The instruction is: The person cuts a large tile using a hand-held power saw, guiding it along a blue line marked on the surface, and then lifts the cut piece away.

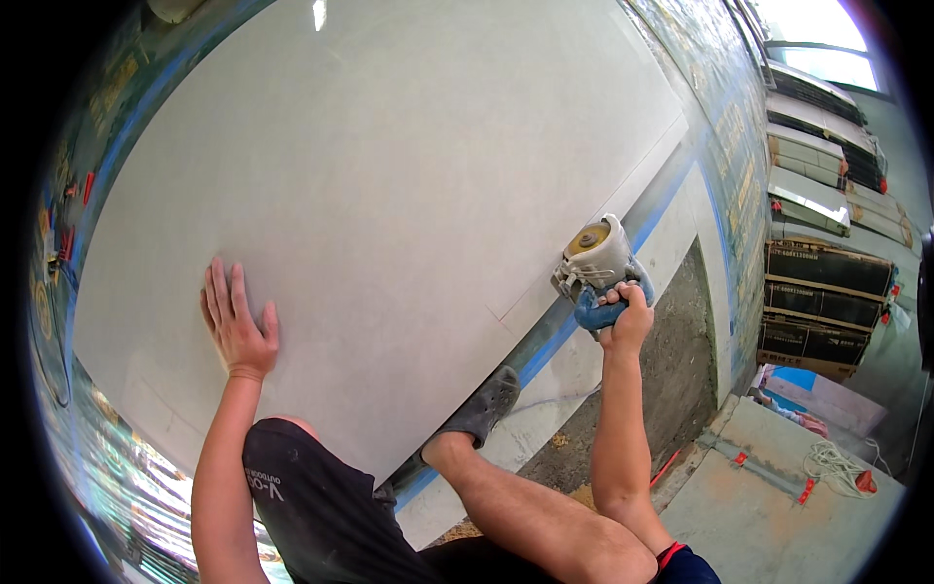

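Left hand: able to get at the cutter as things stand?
Probably yes, reaching rightward: only the pale slab shows between the left hand and the cutter, though the right hand grips its blue handle.

The view comes from the left of two fisheye cameras worn side by side on the person's head. It faces down and forward over the pale slab [409,175], upright and unmirrored, from above the near edge, where the left knee [292,433] and right leg [545,521] enter from below, with the left forearm [226,448] and right forearm [621,428]. It sits about as far off as a head from its own hands: the left hand [236,326] and right hand [628,310] look small against the slab. The lens bows the slab's left edge, while past its right edge the view reaches stacked cartons [822,302] and a window [827,63].
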{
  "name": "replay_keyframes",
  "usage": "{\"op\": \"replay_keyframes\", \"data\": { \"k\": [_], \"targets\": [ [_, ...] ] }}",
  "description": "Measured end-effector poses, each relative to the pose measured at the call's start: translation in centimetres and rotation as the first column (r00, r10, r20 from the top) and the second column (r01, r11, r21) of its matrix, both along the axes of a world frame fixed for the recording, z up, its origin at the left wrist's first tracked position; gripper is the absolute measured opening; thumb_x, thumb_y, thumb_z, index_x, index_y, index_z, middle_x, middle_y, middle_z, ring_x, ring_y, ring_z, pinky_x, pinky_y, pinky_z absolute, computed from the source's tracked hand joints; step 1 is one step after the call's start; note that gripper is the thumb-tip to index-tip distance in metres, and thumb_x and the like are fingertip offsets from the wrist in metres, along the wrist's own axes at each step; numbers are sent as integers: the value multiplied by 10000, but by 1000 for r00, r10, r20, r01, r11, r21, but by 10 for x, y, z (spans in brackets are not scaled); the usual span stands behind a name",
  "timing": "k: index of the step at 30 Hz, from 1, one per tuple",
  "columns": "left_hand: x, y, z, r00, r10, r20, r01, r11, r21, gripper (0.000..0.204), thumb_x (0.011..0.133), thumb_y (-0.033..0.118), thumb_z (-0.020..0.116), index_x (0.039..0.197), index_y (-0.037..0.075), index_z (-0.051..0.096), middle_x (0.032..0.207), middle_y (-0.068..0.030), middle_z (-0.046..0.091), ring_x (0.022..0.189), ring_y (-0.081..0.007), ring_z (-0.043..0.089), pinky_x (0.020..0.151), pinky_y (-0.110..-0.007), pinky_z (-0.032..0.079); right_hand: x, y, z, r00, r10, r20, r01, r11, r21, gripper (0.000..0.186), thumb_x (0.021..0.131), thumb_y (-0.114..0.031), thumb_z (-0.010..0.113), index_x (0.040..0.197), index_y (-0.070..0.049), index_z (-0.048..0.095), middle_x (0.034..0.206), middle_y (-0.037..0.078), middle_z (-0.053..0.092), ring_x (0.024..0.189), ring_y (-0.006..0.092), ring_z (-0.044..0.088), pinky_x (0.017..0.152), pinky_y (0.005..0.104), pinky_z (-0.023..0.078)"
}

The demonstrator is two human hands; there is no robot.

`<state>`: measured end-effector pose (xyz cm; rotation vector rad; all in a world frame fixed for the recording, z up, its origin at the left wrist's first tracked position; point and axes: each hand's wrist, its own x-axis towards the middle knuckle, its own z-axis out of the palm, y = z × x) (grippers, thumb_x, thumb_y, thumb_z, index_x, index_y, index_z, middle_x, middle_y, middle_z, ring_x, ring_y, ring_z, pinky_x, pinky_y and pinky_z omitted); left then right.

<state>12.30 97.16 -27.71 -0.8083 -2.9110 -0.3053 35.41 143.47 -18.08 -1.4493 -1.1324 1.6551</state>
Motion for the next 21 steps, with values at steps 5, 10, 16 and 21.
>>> {"op": "replay_keyframes", "data": {
  "k": [5, 10, 16, 21],
  "targets": [
    [-2, -1, -1, 1000, -1, 6, 1, 1000, 8, 698, 875, 311, 549, 1488, 83, 305, 1563, -175, 243, 1441, -356, 229, 1161, -513, 179, 2, -2, 1, 1000, 18, -9, -18, 1000, -9, 68, 815, -23, 527, 859, -67, 501, 755, 21, 517, 630, 142, 512, 601, 316, 467],
    [-2, 0, -2, 1000, 2, 1, -2, 1000, 10, 702, 876, 322, 549, 1490, 87, 303, 1563, -175, 244, 1441, -354, 230, 1161, -513, 180, 4, -4, 1, 1000, 11, -14, -11, 1000, -10, 61, 816, -24, 530, 851, -63, 498, 751, 23, 517, 630, 143, 512, 601, 316, 465],
    [-4, 1, 0, 1000, 6, -3, -6, 1000, 3, 695, 885, 333, 539, 1491, 87, 301, 1563, -172, 243, 1444, -351, 224, 1162, -510, 178, 1, -9, 5, 1000, 11, -9, -12, 1000, -11, 60, 812, -22, 534, 833, -65, 498, 732, 23, 515, 627, 143, 513, 601, 316, 463],
    [-4, 1, 0, 1000, 8, 0, -8, 1000, 2, 688, 893, 332, 530, 1491, 85, 298, 1566, -172, 239, 1444, -350, 224, 1161, -509, 179, 2, -9, 3, 1000, 23, -4, -23, 1000, -4, 63, 810, -20, 533, 832, -67, 497, 731, 23, 515, 626, 143, 513, 596, 319, 460]
  ]
}}
